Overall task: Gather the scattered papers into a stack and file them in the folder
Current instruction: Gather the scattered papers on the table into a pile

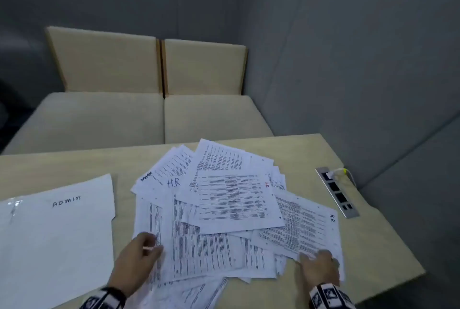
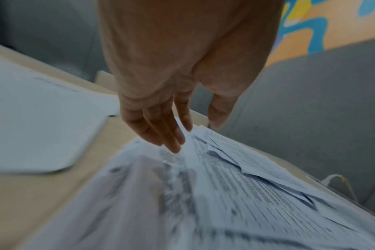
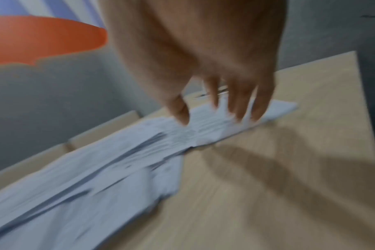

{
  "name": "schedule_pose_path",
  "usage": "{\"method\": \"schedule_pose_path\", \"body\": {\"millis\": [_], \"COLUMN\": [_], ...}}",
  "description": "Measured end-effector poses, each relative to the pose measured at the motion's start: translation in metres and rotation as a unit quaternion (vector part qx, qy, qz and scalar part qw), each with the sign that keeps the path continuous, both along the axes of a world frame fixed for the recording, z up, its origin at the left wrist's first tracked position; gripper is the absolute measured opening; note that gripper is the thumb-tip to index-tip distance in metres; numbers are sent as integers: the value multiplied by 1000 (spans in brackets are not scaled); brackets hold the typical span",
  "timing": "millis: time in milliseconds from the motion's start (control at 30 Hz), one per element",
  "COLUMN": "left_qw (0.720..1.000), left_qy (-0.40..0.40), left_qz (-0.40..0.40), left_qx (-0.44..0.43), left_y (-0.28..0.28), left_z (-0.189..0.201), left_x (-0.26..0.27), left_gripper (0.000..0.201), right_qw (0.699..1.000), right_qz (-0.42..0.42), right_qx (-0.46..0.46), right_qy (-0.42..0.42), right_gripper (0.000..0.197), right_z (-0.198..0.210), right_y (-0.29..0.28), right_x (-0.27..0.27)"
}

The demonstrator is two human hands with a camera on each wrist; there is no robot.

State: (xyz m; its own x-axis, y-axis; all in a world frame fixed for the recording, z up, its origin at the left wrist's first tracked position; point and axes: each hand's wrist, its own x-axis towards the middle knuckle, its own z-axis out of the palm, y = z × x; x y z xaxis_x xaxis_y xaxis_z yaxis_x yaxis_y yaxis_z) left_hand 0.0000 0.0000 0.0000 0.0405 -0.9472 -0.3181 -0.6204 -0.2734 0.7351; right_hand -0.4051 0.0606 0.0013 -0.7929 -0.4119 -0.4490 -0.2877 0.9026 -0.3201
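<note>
A loose pile of printed papers lies spread over the middle of the beige table; some sheets are marked "H.R" or "ADMIN". A white folder labelled "ADMIN" lies flat to the left of the pile. My left hand is at the pile's near left edge, and its straight fingers reach down to the sheets. My right hand is at the near right corner of the pile, with spread fingertips resting on the papers. Neither hand grips a sheet.
A metal socket strip is set into the table at the right, with a white cable plugged in. A beige cushioned bench runs behind the table. Grey walls close in on the right and back. The table's right edge is near my right hand.
</note>
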Motion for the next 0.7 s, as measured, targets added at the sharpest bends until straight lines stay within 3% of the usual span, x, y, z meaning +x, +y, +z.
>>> {"method": "schedule_pose_path", "body": {"millis": [100, 233, 333, 467, 600, 700], "left_qw": [999, 996, 992, 987, 992, 992], "left_qy": [-44, -87, -104, -116, -70, -96], "left_qz": [-9, -6, 24, 61, 56, 37], "left_qx": [-16, 20, 68, 93, 87, 79], "left_y": [-32, -71, -92, -95, -87, -84], "left_z": [-3, -8, -14, -18, -24, -25], "left_x": [-26, -72, -99, -128, -136, -123], "left_gripper": [25, 40, 64, 83, 76, 45], "right_qw": [991, 994, 998, 974, 945, 950], "right_qz": [-82, -48, 34, 219, 324, 256], "right_qx": [104, 98, 43, 36, -34, -166], "right_qy": [18, 18, 17, 37, 3, -60], "right_gripper": [98, 98, 98, 96, 76, 65], "right_z": [-3, -9, -16, -17, -25, -25], "right_y": [-8, -28, -54, -89, -122, -140], "right_x": [-37, -63, -70, -53, -25, -16]}}
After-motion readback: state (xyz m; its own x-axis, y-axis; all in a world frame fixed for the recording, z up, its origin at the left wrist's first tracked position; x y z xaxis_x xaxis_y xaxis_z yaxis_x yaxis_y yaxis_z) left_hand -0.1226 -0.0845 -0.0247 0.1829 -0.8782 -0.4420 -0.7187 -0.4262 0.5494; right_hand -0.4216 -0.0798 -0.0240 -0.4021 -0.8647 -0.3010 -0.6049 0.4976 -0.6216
